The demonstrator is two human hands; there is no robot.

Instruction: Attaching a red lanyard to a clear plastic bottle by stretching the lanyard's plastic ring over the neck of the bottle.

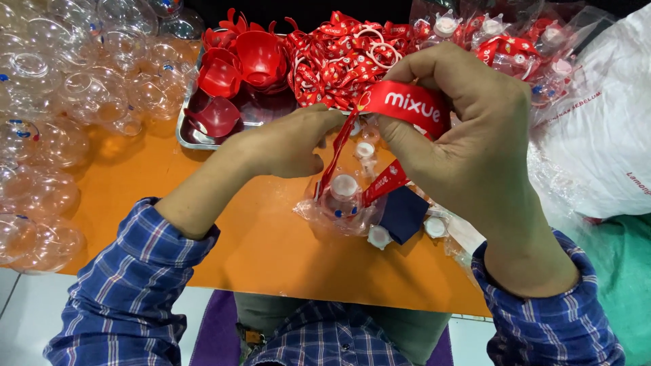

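Note:
My right hand (468, 142) pinches a red printed strap (407, 105) that loops over its fingers and hangs down in two tails. My left hand (288, 142) grips the same strap at its left end, fingers closed around it. Below the hands, a clear plastic bottle piece with a white cap (342, 193) sits in a crinkled clear wrapper on the orange table (258, 237). The strap's tails reach down to that bottle. A dark blue piece (403, 213) and white caps (378, 236) lie beside it.
A metal tray (186, 132) at the back holds red plastic cups (254, 57). Behind it lies a heap of red straps (339, 57). Several clear plastic globes (61, 102) cover the left side. Wrapped bottles (502, 37) and a white plastic bag (603, 129) lie right.

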